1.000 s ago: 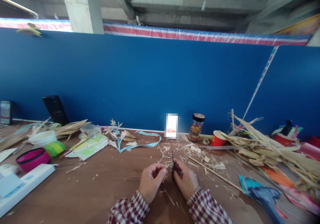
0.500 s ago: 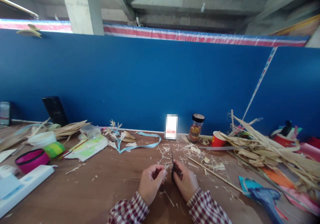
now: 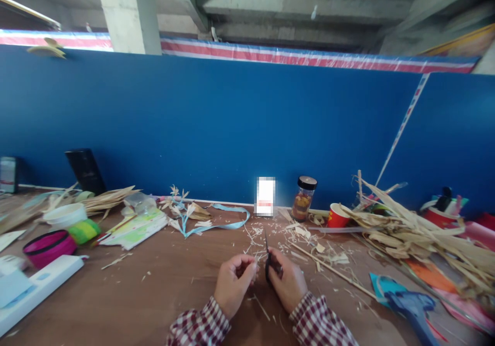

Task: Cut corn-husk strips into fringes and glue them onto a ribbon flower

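A blue partition [image 3: 251, 124] spans the far side, and below it spreads the brown table [image 3: 162, 294]. On the right of the table lies a heap of dried husks [image 3: 410, 222], long and tangled; by the look of it most of this is uncut. Back left of centre, a looped blue ribbon [image 3: 235, 225] runs out from a cluster of pale pieces [image 3: 181, 209], which looks already put together. A blue glue gun [image 3: 413, 302] rests near the right front, well apart from both hands.

The 2 hands are just beside each other, near the middle of the table. The left hand [image 3: 234, 284] is nearly closed, thumb and fingers pinched together. The right hand [image 3: 288, 281] is curled around the dark handle of the scissors [image 3: 267, 271], whose point faces away; whether the 2 blades are parted is too fine to tell.

Pale scraps [image 3: 257, 232] litter the surface beyond the scissors, so a good deal of trimming seems done. Smallest is the pale sliver [image 3: 257, 259] at the left fingertips; how much of it remains to trim cannot be told.
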Motion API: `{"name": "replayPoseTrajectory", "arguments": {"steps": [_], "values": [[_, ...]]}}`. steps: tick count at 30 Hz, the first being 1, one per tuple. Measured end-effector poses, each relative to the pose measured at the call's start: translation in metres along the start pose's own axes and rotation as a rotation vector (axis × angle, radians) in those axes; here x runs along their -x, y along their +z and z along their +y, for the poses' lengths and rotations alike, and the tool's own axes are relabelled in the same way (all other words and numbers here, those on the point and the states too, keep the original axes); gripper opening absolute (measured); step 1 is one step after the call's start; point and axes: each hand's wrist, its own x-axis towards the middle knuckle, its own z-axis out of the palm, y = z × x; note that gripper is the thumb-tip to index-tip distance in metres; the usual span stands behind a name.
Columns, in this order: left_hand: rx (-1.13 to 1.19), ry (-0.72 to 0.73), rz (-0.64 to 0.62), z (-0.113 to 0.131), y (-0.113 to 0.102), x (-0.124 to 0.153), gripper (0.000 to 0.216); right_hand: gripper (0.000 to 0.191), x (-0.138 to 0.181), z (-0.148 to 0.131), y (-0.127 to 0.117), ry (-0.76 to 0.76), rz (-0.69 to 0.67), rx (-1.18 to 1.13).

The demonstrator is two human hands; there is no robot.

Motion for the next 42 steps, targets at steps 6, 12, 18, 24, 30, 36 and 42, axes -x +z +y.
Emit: {"name": "replayPoseTrajectory", "arguments": {"steps": [6,12,18,24,30,36,42], "values": [[0.005,0.005,-0.002,0.0,0.0,0.0,0.021,0.039,0.0,-0.001,0.0,0.005,-0.007,-0.014],[0.001,-0.006,0.013,-0.001,0.0,0.0,0.023,0.04,0.0,0.002,-0.001,0.004,-0.027,0.019],[-0.024,0.014,0.06,0.002,-0.006,-0.007,0.023,0.041,0.0,0.004,0.002,-0.03,-0.032,0.029],[0.061,0.063,0.163,0.002,-0.004,-0.032,0.023,0.042,-0.005,0.004,0.009,-0.124,0.028,-0.038],[0.156,0.007,0.182,0.001,-0.001,-0.042,0.028,0.039,-0.01,0.006,0.012,-0.092,0.088,-0.09],[0.362,-0.134,0.225,-0.008,-0.012,-0.042,0.031,0.042,-0.011,-0.007,0.012,-0.027,0.058,-0.076],[0.39,-0.2,0.2,-0.005,-0.014,-0.039,0.029,0.04,-0.007,-0.019,0.005,-0.097,-0.039,0.022]]}}
